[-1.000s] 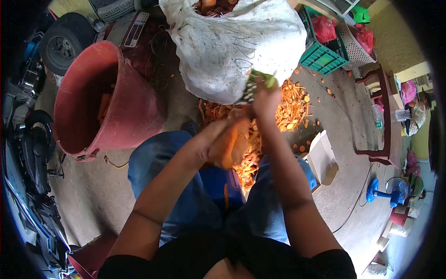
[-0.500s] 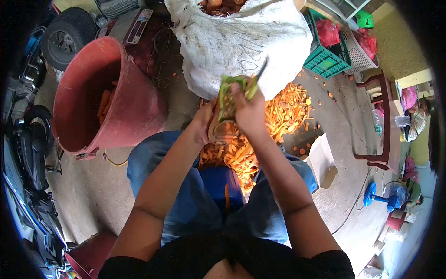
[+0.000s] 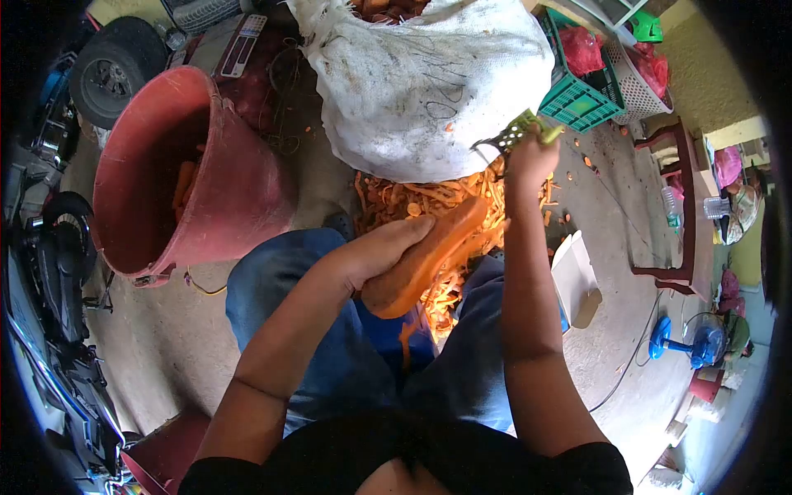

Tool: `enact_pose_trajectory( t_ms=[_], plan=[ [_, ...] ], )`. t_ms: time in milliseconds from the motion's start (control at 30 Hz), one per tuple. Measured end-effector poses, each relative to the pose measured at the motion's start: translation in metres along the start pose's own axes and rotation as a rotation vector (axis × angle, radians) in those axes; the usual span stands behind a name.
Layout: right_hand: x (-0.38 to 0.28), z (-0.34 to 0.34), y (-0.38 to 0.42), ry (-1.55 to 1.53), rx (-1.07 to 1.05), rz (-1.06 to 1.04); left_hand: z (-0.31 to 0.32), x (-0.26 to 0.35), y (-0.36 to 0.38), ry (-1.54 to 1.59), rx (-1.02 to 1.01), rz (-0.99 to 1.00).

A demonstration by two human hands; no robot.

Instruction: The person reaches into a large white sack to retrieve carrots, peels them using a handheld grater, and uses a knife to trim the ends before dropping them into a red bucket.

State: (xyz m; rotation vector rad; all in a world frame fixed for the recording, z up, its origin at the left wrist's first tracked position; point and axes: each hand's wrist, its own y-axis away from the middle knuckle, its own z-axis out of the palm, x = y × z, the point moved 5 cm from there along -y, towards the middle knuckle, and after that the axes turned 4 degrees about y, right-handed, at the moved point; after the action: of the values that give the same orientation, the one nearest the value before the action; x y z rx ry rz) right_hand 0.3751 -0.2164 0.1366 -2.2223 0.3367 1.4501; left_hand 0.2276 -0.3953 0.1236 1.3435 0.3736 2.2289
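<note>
A large orange carrot (image 3: 429,264), partly peeled, lies slantwise in my left hand (image 3: 388,246), whose fingers go round its far side. My right hand (image 3: 532,161) is farther forward and to the right, closed on the green handle of a peeler (image 3: 513,132) with a holed body and a dark blade. The peeler is apart from the carrot, in front of the white sack (image 3: 429,91). Orange peelings (image 3: 392,198) and small round slices are heaped on the floor below both hands.
A red tub (image 3: 256,181) with carrots inside stands at the left. A blue object (image 3: 371,330) sits between my knees. An open cardboard box (image 3: 573,276) lies to the right, a green crate (image 3: 582,99) farther back. A motorcycle (image 3: 62,272) lines the left edge.
My right hand has swung forward and right with the peeler, away from the carrot. My left hand and the carrot have come nearer to me, and the carrot now shows more fully.
</note>
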Motion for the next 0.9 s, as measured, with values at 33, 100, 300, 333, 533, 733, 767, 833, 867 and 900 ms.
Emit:
enact_pose_trajectory(
  t_ms=[33, 100, 300, 333, 533, 733, 767, 833, 867, 900],
  plan=[
    [-0.009, -0.005, -0.002, -0.059, -0.007, -0.066, -0.003, 0.002, -0.001, 0.003, -0.001, 0.002],
    [-0.029, -0.006, 0.012, -0.123, -0.119, -0.097, -0.016, 0.002, -0.008, 0.204, 0.043, -0.124],
    [-0.067, 0.019, 0.101, -0.254, -0.66, -0.124, -0.034, 0.007, -0.024, 0.501, 0.097, 0.025],
    [-0.073, 0.02, 0.112, -0.257, -0.67, -0.25, -0.035, 0.01, -0.027, 0.542, 0.087, 0.043],
    [-0.072, 0.018, 0.125, -0.157, -0.633, -0.288, -0.02, 0.02, -0.013, 0.531, 0.054, 0.067],
    [-0.047, 0.02, 0.093, -0.055, -0.357, -0.424, -0.027, -0.004, -0.028, 0.243, -0.018, -0.138],
    [-0.038, 0.018, 0.065, 0.076, -0.341, -0.202, -0.021, -0.007, -0.022, 0.239, -0.017, -0.138],
    [-0.021, 0.009, 0.027, 0.266, -0.087, -0.292, 0.004, -0.016, -0.01, 0.062, -0.088, -0.127],
    [-0.009, 0.008, 0.015, 0.164, -0.063, -0.179, 0.011, -0.005, -0.004, -0.065, -0.068, -0.058],
    [0.004, 0.007, 0.007, 0.095, -0.111, -0.078, 0.01, -0.005, -0.005, -0.063, -0.067, -0.06]
  ],
)
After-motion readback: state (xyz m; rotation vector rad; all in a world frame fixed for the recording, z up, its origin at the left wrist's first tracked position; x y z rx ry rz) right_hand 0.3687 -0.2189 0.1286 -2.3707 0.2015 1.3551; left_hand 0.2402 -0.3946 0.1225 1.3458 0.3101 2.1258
